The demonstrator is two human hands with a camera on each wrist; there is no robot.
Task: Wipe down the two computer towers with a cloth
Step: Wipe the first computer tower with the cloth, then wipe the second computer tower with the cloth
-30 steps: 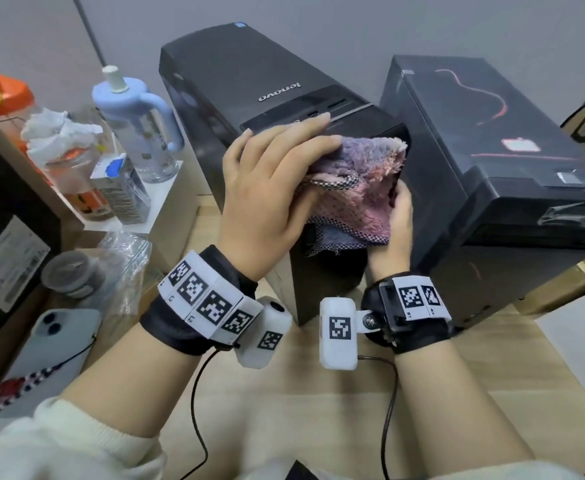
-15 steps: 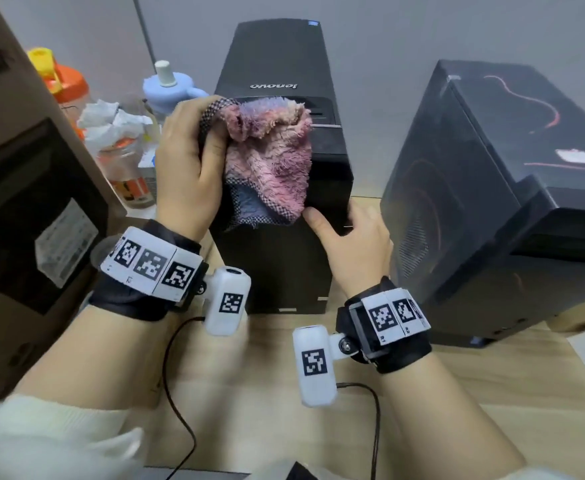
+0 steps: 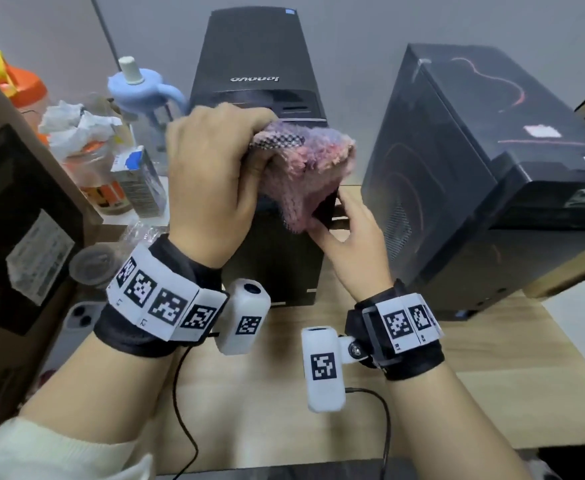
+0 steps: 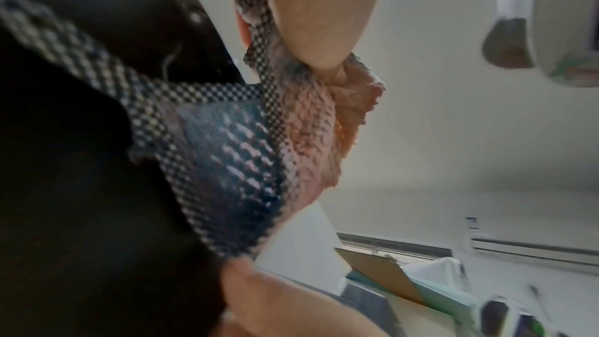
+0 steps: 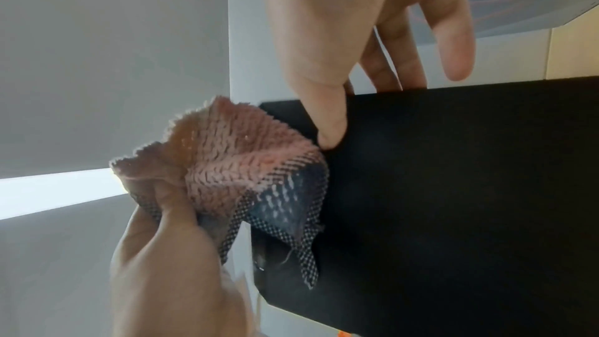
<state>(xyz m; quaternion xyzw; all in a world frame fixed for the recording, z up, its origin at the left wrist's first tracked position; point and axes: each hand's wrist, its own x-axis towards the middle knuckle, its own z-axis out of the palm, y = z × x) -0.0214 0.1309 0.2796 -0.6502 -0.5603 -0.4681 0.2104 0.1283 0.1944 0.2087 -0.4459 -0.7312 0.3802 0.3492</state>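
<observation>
L hand (image 3: pixel 211 174) bunches cloth (image 3: pixel 305 168): soft, light, I'd grab anywhere. R hand (image 3: pixel 350 237) clamps tower (image 3: pixel 253 53) corner; prob heavy, rigid.

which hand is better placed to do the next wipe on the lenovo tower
Left. The left hand grips the cloth against the front of the Lenovo tower; the right hand holds only the tower's edge, thumb on its face, steadying it.

L hand (image 3: pixel 211 174) grips cloth (image 3: pixel 306 164) on Lenovo tower (image 3: pixel 256 53); R hand (image 3: pixel 353 244) holds its edge.
</observation>
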